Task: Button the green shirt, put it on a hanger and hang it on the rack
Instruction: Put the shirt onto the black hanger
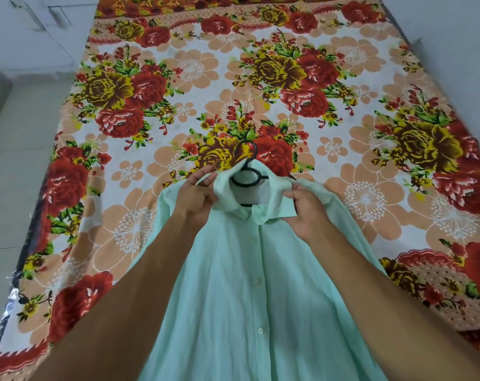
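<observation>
Green shirt (249, 284): buttoned, front up on floral bed (260, 78), black hanger (247, 171) inside collar, hook pointing far. Left hand (197, 199) grasps left collar side; right hand (307, 213) grasps right collar side.

A pale mint-green shirt (247, 284), plain and fastened with white buttons (257, 281), and a black hanger (245, 185). The white bedsheet (194, 67) is printed with red and mustard-yellow roses, green leaves and peach blossoms.

Open bedsheet (233, 78) left, right and beyond hanger hook (254, 149); shirt (247, 284) covers near middle; wall (453, 37) hems right edge
</observation>
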